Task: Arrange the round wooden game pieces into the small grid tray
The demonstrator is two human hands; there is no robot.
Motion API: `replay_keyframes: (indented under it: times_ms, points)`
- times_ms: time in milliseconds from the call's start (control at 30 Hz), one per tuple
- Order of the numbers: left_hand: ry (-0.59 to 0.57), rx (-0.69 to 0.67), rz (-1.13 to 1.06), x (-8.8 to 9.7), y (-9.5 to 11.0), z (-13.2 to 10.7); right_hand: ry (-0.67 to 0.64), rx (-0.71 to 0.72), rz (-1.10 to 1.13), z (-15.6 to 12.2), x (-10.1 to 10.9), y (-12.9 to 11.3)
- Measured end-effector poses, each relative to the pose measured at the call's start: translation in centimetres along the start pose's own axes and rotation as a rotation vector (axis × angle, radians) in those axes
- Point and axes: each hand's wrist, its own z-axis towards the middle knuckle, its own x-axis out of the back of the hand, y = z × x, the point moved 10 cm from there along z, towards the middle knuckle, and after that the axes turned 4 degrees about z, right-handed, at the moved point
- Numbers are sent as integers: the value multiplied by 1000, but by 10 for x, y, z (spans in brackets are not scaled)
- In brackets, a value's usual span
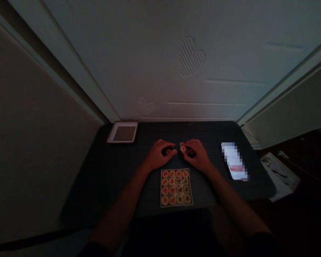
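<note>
A small square board (176, 205) lies on the dark table (109, 171), filled with several round wooden game discs marked in red and black. Just beyond it, my left hand (160, 154) rests with fingers curled, a disc showing at its fingertips. My right hand (195, 152) is curled too and pinches a round disc (183, 148) between thumb and fingers. The two hands nearly touch above the board's far edge.
A white-rimmed square tray or lid (123, 132) sits at the table's far left corner. A blurred white object (234, 160) lies at the right side. A white door with heart patterns (191, 57) stands behind the table. Papers (278, 171) lie on the floor at right.
</note>
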Motion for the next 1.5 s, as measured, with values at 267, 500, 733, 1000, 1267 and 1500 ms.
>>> replay_keyframes:
  times_ms: [267, 500, 733, 1000, 1267, 1500]
  points:
    - [110, 85, -114, 11, -4, -2, 47, -3, 20, -1, 2, -10]
    - [63, 128, -183, 2, 1, -3, -13, -3, 71, -2, -9, -13]
    - [43, 185, -206, -2, -2, -2, -35, -14, 83, -2, -12, -13]
    - [29, 232, -329, -12, -4, -3, -36, 6, 84, 1, -11, -16]
    - [15, 204, -298, -10, -4, -2, -34, 21, 104, 1, -10, -18]
    - [32, 218, -340, -9, -3, -2, -65, 48, 104, -1, -14, -17]
